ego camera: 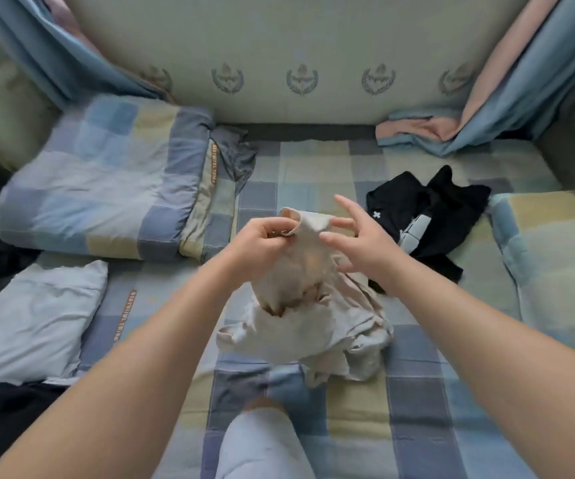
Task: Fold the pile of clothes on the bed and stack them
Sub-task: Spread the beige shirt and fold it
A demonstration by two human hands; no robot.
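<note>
A crumpled beige garment [317, 326] hangs from my hands over the middle of the checked bed sheet [417, 402], its lower part bunched on the bed. My left hand [265, 243] pinches the garment's upper edge between thumb and fingers. My right hand [362, 236] hovers just right of that edge with fingers spread and straight, fingertips close to the cloth. A black garment [445, 209] with a small white cross lies unfolded behind my right hand. At the left lie a folded pale blue piece [33, 323] and a dark folded piece [6, 420].
A folded checked quilt [99, 181] lies at the back left. A checked pillow [552, 257] sits at the right edge. Curtains [507, 98] hang at both back corners against the padded wall. My knee [261, 440] in pale fabric rests at the bottom centre.
</note>
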